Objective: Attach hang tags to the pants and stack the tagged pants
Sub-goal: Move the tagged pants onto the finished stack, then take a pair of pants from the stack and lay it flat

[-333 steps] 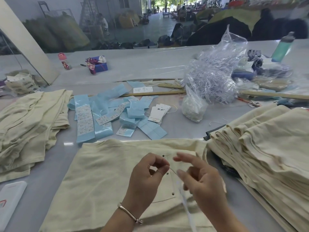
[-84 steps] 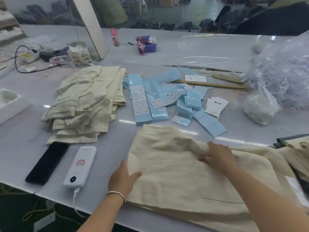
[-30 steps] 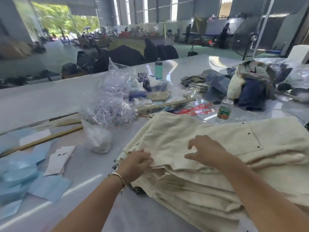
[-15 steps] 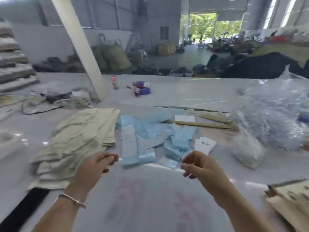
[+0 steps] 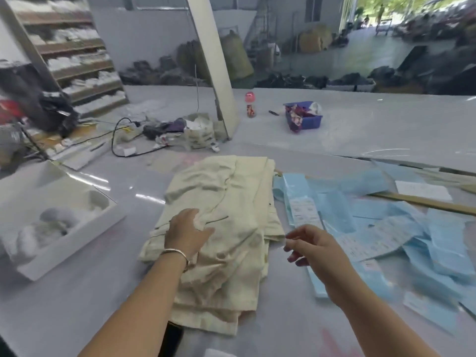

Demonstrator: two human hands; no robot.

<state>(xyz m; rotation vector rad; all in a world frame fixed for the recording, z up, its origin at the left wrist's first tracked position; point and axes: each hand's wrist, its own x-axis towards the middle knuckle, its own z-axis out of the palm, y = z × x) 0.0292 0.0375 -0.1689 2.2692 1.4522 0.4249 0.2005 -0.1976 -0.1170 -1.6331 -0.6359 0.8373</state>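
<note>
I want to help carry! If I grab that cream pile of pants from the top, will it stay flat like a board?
Probably not. The pants look soft and rumpled, with folds bunching under the left hand, so they would likely droop. The layers sit unevenly, so the pile could slide apart on the shiny table.

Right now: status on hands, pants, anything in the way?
Left hand flat on the pants pile, gripping nothing. Right hand hovering beside it, loosely open, empty. Blue labels spread right of the pile; nothing blocking.

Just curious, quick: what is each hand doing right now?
Left hand: open, resting on the pants.
Right hand: open, holding nothing.
</note>
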